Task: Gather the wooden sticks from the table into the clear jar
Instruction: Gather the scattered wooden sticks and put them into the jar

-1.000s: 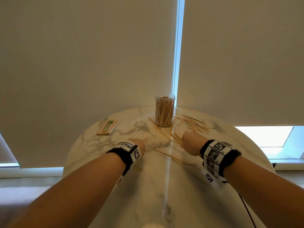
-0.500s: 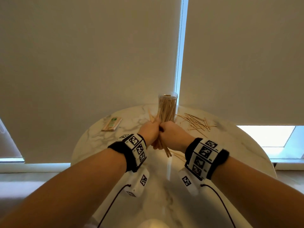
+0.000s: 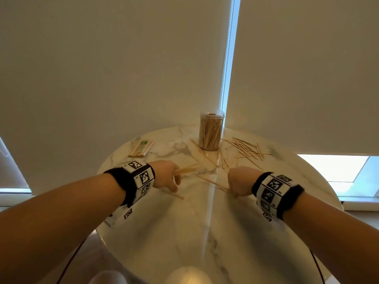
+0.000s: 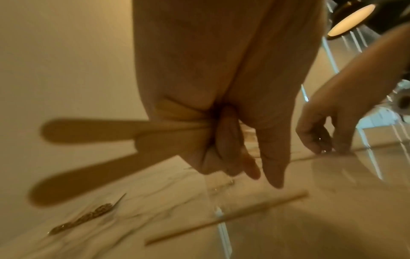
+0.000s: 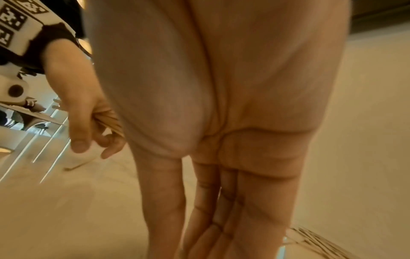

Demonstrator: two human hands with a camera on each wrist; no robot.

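The clear jar (image 3: 211, 130) stands at the far side of the round marble table (image 3: 184, 232), packed with upright wooden sticks. Loose sticks (image 3: 246, 150) lie scattered to its right and in front of it. My left hand (image 3: 172, 181) grips a few flat sticks (image 4: 88, 133) in its curled fingers, while thumb and forefinger point down over a single stick (image 4: 226, 219) lying on the table. My right hand (image 3: 235, 193) reaches down with straight fingers (image 5: 221, 210) and touches a long thin stick (image 3: 213, 182) on the marble.
A wrapped packet of sticks (image 3: 141, 148) lies at the table's far left. Pale roller blinds (image 3: 123, 68) hang directly behind the table. Bare marble stretches between my hands and the near edge.
Half a second ago both hands met in front of the jar around a bundle. They have since parted and dropped to the table, the left keeping the sticks and the right letting go.
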